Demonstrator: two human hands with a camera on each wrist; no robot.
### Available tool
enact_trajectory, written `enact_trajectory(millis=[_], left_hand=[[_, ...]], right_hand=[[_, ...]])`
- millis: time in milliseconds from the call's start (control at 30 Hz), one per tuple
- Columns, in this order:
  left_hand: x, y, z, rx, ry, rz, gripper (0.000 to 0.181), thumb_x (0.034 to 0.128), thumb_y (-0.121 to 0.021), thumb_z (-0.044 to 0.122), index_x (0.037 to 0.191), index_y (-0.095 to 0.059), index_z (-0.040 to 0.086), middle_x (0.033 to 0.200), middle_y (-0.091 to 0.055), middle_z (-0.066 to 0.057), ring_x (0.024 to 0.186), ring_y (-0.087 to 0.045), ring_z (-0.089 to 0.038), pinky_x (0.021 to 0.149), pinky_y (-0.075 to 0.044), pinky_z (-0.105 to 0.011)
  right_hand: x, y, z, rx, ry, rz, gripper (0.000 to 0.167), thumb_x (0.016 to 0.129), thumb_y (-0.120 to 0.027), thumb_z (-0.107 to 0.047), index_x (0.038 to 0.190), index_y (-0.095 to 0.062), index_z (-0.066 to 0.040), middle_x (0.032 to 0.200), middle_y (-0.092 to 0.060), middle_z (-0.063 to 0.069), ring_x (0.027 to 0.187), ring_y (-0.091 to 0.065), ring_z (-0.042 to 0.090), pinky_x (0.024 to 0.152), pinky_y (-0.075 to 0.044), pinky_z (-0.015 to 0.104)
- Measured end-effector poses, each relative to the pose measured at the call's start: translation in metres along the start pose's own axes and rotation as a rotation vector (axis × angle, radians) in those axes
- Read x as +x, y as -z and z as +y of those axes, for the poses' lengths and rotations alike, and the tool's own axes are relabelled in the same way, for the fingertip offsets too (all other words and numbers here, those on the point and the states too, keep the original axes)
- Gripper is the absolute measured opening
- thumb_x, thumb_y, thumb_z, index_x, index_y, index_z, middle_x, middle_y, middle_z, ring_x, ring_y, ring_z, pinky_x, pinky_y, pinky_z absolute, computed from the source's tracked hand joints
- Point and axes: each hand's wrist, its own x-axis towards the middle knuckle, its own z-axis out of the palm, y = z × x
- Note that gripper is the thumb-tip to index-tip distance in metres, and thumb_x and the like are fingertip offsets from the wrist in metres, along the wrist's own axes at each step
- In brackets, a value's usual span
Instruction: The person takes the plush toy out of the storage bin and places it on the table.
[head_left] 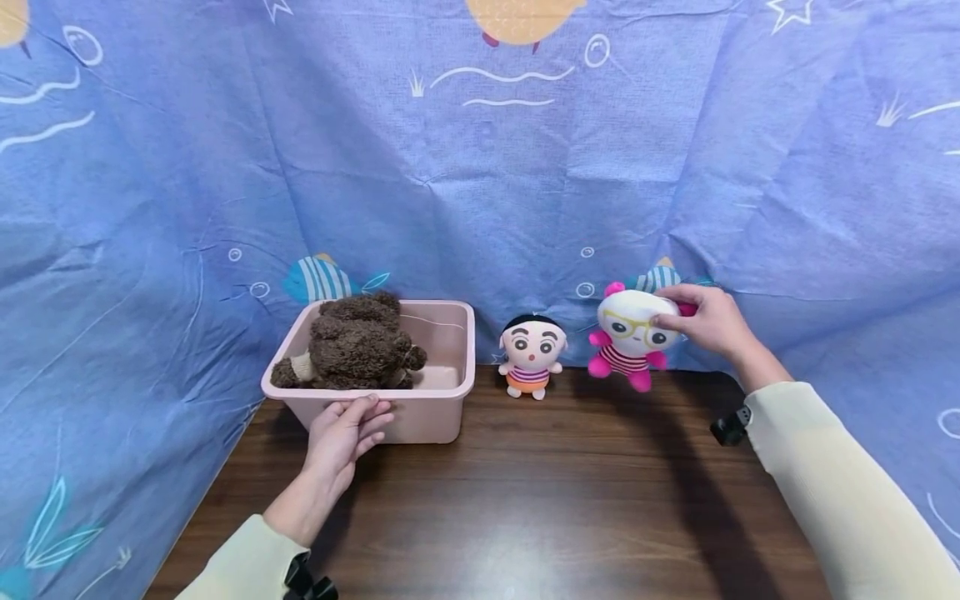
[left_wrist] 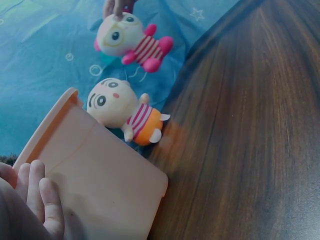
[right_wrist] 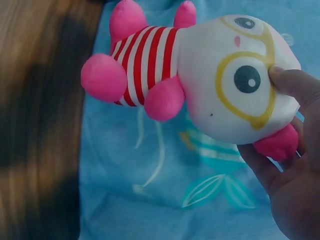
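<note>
My right hand (head_left: 708, 321) pinches a panda plush (right_wrist: 150, 60) by the side of its head, thumb on the face near the yellow glasses. The panda has pink limbs and a red-striped body, and hangs above the back of the table. Left of it, a black-haired boy plush (head_left: 529, 354) with a striped top and orange shorts stands upright. My left hand (head_left: 341, 437) holds the front rim of a pink plastic bin (head_left: 420, 417), its other fingers along the outer wall. Inside the bin lies a brown furry plush (head_left: 356, 346), its face hidden.
Behind everything hangs a blue cloth (head_left: 480, 192) printed with fish and stars; it also covers both sides. The dark wooden table (head_left: 525, 500) spreads out in front of the bin and toys. The boy plush is close to the bin's right side.
</note>
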Motion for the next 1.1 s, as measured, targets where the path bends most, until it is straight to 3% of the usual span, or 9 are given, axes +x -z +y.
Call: enact_trajectory(millis=[200, 433, 700, 900, 1100], left_hand=[[0.000, -0.003, 0.001, 0.009, -0.004, 0.005, 0.022, 0.1011, -0.062, 0.018, 0.116, -0.049, 0.009, 0.083, -0.079, 0.009, 0.077, -0.076, -0.005, 0.064, -0.059, -0.020], [0.000, -0.003, 0.000, 0.017, -0.012, 0.006, 0.024, 0.1009, -0.063, 0.018, 0.117, -0.049, 0.007, 0.085, -0.079, 0.008, 0.078, -0.076, -0.006, 0.063, -0.059, -0.020], [-0.001, -0.003, 0.000, 0.015, -0.026, 0.011, 0.023, 0.1008, -0.063, 0.018, 0.116, -0.050, 0.007, 0.084, -0.079, 0.008, 0.078, -0.075, -0.006, 0.064, -0.059, -0.021], [-0.001, -0.003, -0.001, 0.025, -0.024, 0.016, 0.021, 0.1010, -0.062, 0.018, 0.116, -0.052, 0.007, 0.083, -0.078, 0.009, 0.078, -0.075, -0.006, 0.065, -0.059, -0.022], [-0.002, -0.002, -0.002, 0.024, -0.028, 0.033, 0.022, 0.1004, -0.063, 0.018, 0.116, -0.052, 0.007, 0.084, -0.078, 0.008, 0.078, -0.075, -0.007, 0.064, -0.059, -0.022]], right_hand=[[-0.005, -0.017, 0.027, -0.048, -0.008, -0.077, 0.048, 0.088, -0.083, -0.034, 0.127, -0.070, -0.009, 0.114, -0.074, 0.022, 0.098, -0.068, 0.030, 0.070, -0.055, 0.029], [-0.006, -0.035, 0.048, -0.057, 0.000, -0.105, 0.043, 0.089, -0.083, -0.026, 0.126, -0.071, -0.007, 0.117, -0.072, 0.024, 0.104, -0.066, 0.036, 0.076, -0.054, 0.036], [0.002, -0.044, 0.057, -0.037, -0.007, -0.124, 0.044, 0.093, -0.078, -0.018, 0.132, -0.066, -0.004, 0.136, -0.059, 0.030, 0.125, -0.054, 0.048, 0.096, -0.048, 0.060], [0.007, -0.046, 0.057, -0.025, -0.079, -0.140, 0.048, 0.095, -0.076, -0.023, 0.137, -0.062, -0.005, 0.134, -0.060, 0.031, 0.121, -0.056, 0.045, 0.093, -0.051, 0.057], [0.011, -0.047, 0.057, -0.023, -0.065, -0.121, 0.049, 0.093, -0.078, -0.023, 0.135, -0.063, -0.004, 0.132, -0.062, 0.031, 0.117, -0.057, 0.043, 0.090, -0.049, 0.051]])
